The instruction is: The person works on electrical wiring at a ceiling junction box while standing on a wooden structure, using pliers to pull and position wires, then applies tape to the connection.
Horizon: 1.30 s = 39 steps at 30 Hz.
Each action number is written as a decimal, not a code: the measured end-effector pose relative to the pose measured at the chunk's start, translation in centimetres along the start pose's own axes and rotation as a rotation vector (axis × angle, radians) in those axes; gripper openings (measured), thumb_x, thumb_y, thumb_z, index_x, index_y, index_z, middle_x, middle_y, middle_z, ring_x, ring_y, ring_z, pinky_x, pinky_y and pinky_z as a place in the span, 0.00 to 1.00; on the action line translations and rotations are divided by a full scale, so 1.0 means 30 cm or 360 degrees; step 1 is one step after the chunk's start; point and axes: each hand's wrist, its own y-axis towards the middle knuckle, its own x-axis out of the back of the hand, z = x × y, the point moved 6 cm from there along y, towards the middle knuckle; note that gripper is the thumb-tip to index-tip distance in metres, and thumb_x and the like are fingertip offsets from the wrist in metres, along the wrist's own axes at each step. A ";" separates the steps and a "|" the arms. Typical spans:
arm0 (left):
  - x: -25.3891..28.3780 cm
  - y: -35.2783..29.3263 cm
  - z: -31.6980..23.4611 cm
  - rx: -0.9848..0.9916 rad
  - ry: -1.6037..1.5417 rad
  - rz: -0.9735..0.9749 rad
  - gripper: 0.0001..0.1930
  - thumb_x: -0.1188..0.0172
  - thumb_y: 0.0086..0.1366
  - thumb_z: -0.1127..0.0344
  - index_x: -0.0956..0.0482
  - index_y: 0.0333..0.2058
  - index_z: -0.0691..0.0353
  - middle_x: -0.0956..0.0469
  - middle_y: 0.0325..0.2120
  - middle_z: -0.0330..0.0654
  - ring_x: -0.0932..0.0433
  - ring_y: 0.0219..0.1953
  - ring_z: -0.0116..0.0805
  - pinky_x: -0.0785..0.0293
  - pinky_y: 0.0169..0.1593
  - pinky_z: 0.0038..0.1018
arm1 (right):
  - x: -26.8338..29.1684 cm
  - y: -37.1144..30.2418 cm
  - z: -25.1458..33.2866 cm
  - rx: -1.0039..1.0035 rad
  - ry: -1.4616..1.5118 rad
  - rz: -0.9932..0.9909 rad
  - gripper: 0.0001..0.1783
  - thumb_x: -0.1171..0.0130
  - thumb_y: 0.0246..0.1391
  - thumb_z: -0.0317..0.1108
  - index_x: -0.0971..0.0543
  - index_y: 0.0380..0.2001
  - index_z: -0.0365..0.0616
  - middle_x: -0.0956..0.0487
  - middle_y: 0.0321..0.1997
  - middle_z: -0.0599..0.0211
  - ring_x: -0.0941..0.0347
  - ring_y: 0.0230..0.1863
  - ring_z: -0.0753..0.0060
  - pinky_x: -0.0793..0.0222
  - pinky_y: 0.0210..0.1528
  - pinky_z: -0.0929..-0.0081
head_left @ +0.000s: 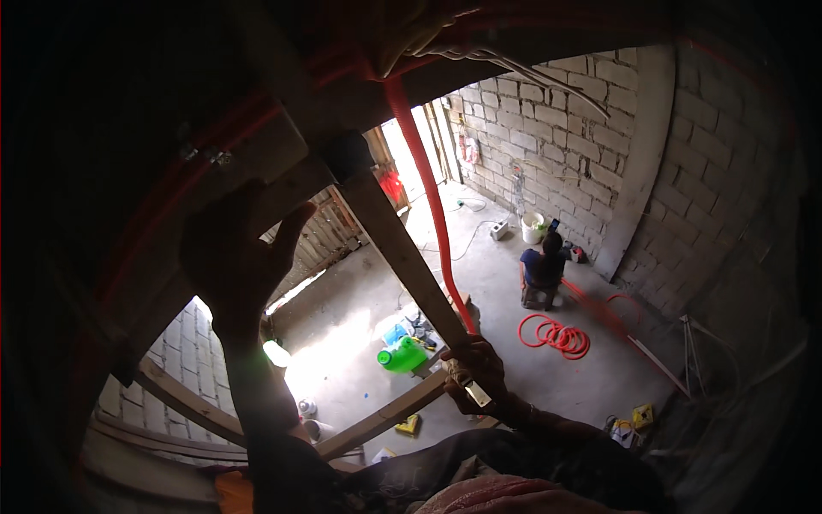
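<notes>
My left hand (pixel 231 248), nearly black in shadow, is raised beside a wooden beam (pixel 291 193). Its thumb stands apart from the fingers, which are partly lost in the dark; no held thing shows there. Lower down, my right hand (pixel 476 364) is closed round a small tool with a pale, flat, rectangular end (pixel 477 393); its exact kind is unclear. That hand is at the lower end of a long wooden timber (pixel 407 257). A red corrugated conduit (pixel 425 188) hangs from overhead down to just above my right hand.
Far below, a person (pixel 544 267) sits low on the concrete floor near a white bucket (pixel 532 228). A coil of red conduit (pixel 555 337) and a green container (pixel 402 354) lie there. Grey wires (pixel 522 68) dangle overhead. A wooden crosspiece (pixel 385 415) runs below me. Block walls (pixel 556 128) stand at right.
</notes>
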 end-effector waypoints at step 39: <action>0.008 -0.017 0.015 0.0121 -0.0155 -0.0042 0.22 0.38 0.49 0.41 0.21 0.30 0.54 0.21 0.27 0.38 0.22 0.28 0.36 0.28 0.39 0.30 | 0.194 -0.532 0.017 -0.1124 -0.0372 0.0445 0.16 0.42 0.51 0.41 0.27 0.35 0.39 0.25 0.31 0.62 0.27 0.35 0.69 0.32 0.40 0.69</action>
